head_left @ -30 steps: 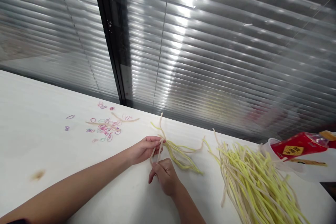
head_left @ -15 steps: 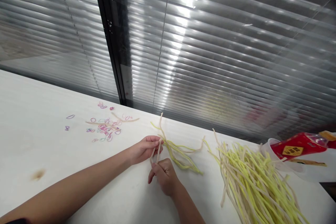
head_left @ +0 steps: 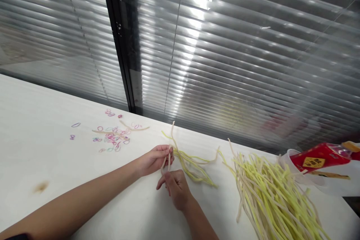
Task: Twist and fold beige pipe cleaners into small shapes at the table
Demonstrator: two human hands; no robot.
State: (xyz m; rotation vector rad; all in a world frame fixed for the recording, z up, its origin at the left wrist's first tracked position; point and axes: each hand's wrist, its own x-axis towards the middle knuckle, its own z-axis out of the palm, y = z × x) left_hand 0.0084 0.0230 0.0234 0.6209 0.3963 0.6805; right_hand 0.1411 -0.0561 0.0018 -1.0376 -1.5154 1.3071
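My left hand (head_left: 158, 159) pinches a beige cord (head_left: 169, 161) between thumb and fingers, and the cord's two strands hang down from the grip. Just below, my right hand (head_left: 174, 187) is closed on the lower part of that cord, with its index finger pointing out to the left. Right beside my left hand lies a small group of yellow and beige cords (head_left: 194, 163), fanned out to the right on the white table. Whether they are joined to the held cord is hidden by my fingers.
Small coloured rubber bands (head_left: 114, 137) lie scattered at the left with a few beige cords. A large pile of yellow and beige cords (head_left: 270, 191) covers the right side. Behind it, a red package (head_left: 320, 157) rests in a clear plastic container (head_left: 287, 157). Blinds (head_left: 239, 63) hang behind the table.
My right index finger has lifted and stretched out a little to the left. My left hand and the cord have barely shifted.
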